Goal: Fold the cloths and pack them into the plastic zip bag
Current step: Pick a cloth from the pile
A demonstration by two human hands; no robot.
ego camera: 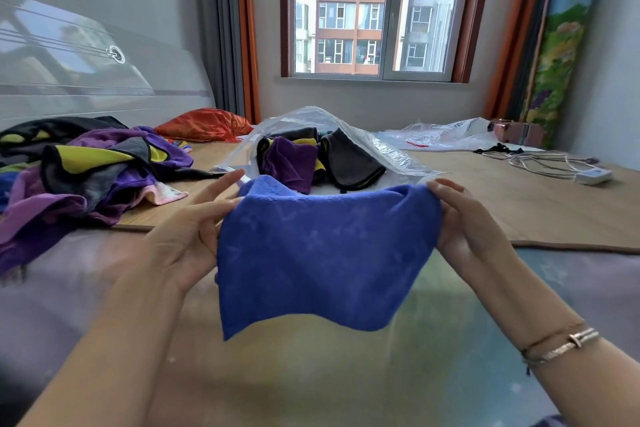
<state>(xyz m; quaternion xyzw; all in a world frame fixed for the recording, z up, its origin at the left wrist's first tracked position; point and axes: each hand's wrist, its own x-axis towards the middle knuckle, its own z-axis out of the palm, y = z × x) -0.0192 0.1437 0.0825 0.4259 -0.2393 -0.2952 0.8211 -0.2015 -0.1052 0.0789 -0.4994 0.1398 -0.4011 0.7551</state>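
A blue cloth [318,253] hangs in the air in front of me, stretched between both hands. My left hand [187,236] pinches its upper left corner and my right hand [464,218] grips its upper right corner. Just behind the cloth lies the clear plastic zip bag [388,149], its mouth open toward me, with purple, grey and black cloths [311,160] inside. A loose pile of purple, black and yellow cloths [86,170] lies on the bed to the left.
An orange cloth [204,125] lies at the back left near the headboard. A second clear plastic bag [440,135] lies at the back right. A white cable with a power strip [561,167] lies on the woven mat at the right.
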